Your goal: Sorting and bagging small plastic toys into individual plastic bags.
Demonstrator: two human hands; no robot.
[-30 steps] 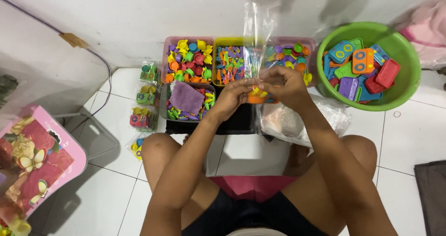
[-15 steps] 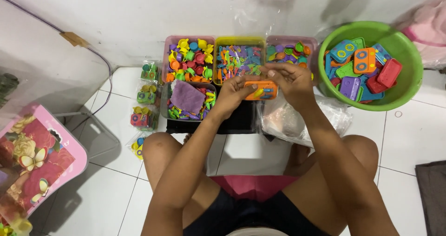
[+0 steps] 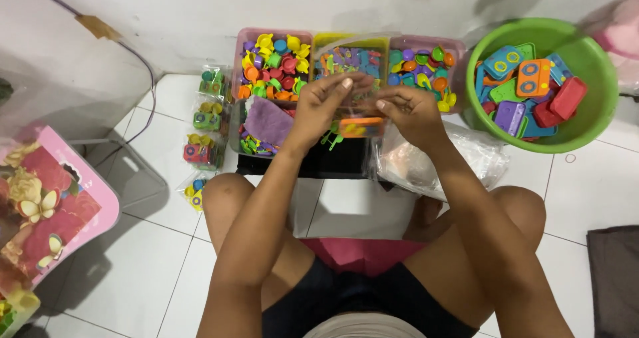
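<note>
Sitting on a white tiled floor (image 3: 346,208), knees spread, forearms reaching forward over the gap between them. Beyond the right hand, off to its outer side, a big green basin (image 3: 602,78) heaped with flat toy blocks in blue, orange, red and purple. Straight ahead of both hands, a row of shallow trays: a pink tray (image 3: 274,58) full of small bright plastic pieces, a yellow-rimmed tray (image 3: 351,57), then another pink one (image 3: 426,68), probably sorted that way to keep each kind within easy reach. Just below the right hand, a crumpled clear plastic sack (image 3: 432,162) lying slack on the tiles. Out past the left hand, a column of small filled packets (image 3: 205,133) laid along the floor, seemingly finished ones set aside; further out, a pink flowered stool (image 3: 46,205).

Held up between the hands, a small clear plastic bag (image 3: 359,115) with an orange piece and tiny coloured bits showing at its bottom. Left hand (image 3: 324,108) pinching the bag's upper edge, fingers narrow; right hand (image 3: 407,112) likewise closed on the opposite edge, apparently keeping the mouth taut and level so nothing spills.
</note>
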